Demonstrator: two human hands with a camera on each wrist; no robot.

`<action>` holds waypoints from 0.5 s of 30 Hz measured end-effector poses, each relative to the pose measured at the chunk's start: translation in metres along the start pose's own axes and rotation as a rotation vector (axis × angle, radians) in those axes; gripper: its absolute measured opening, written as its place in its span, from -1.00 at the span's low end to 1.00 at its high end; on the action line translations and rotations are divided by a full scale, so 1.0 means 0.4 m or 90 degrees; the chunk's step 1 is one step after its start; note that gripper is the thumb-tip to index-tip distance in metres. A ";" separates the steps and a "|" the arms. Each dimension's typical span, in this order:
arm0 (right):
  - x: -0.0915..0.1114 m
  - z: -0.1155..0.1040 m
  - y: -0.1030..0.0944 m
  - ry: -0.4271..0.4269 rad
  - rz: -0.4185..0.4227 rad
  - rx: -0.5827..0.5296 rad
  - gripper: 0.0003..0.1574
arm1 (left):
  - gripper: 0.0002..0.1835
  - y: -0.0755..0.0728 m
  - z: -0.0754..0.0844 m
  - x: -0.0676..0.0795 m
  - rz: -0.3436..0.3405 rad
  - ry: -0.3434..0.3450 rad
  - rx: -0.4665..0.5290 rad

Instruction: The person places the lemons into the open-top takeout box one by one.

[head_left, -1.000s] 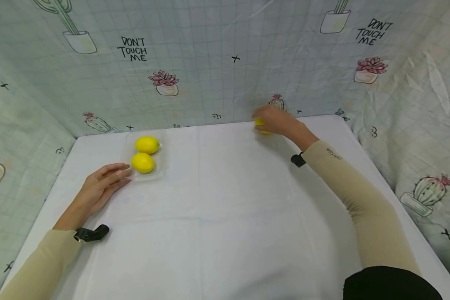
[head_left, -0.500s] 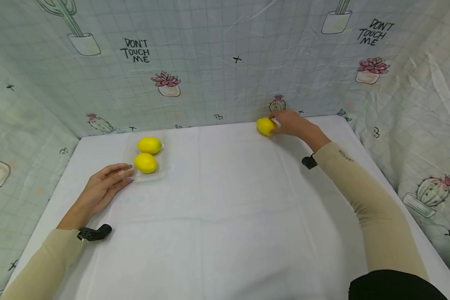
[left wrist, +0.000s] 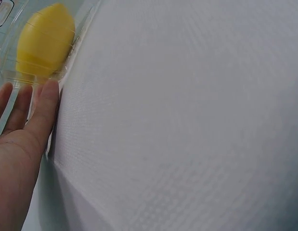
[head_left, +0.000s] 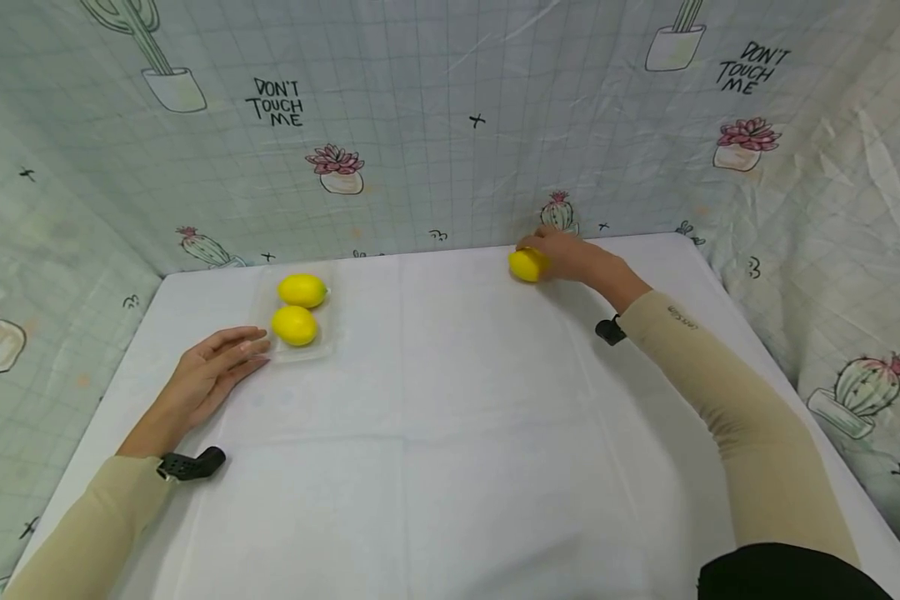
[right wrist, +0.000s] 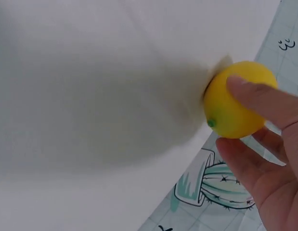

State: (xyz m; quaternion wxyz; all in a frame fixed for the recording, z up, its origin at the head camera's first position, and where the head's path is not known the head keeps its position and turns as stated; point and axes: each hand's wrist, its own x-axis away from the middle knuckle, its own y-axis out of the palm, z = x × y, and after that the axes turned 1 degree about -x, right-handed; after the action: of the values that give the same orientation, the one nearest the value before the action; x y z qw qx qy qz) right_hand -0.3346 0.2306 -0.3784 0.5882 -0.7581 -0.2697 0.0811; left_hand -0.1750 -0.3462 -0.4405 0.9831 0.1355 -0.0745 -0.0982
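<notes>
Yellow lemon (head_left: 527,265) in the right hand (head_left: 570,257), at one o'clock from the middle of the surface (head_left: 450,417).
The right hand's grip holds the lemon between thumb and fingers, by the surface's far edge; the right wrist view shows the thumb (right wrist: 269,102) across it from three o'clock and its green tip (right wrist: 211,123) at eight, but whether its weight rests on the surface cannot be told. At ten o'clock, a clear tray (head_left: 326,342) bears two more, just beside each other: the far lemon (head_left: 302,290) lies at twelve o'clock from the near lemon (head_left: 295,326). At nine o'clock, the left hand (head_left: 213,375) has a loose grip, fingers extended, their tips against the tray's eight o'clock side. A printed sheet (head_left: 405,100) rises at twelve o'clock.
</notes>
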 end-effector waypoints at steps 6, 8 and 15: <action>0.006 -0.013 0.014 0.012 -0.018 -0.045 -0.20 | -0.56 0.001 0.001 0.000 -0.003 0.001 0.002; 0.013 -0.017 0.017 0.005 -0.019 -0.048 -0.22 | -0.56 0.001 0.001 0.001 -0.003 0.004 0.005; 0.028 -0.028 0.020 -0.027 -0.004 -0.055 -0.38 | -0.57 -0.001 0.004 0.001 -0.002 0.004 0.010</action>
State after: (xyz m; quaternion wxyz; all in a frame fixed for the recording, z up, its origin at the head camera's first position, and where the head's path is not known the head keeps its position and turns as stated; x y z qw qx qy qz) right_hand -0.3177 0.2256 -0.3804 0.5495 -0.7799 -0.2876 0.0838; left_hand -0.1751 -0.3470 -0.4390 0.9821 0.1438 -0.0717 -0.0986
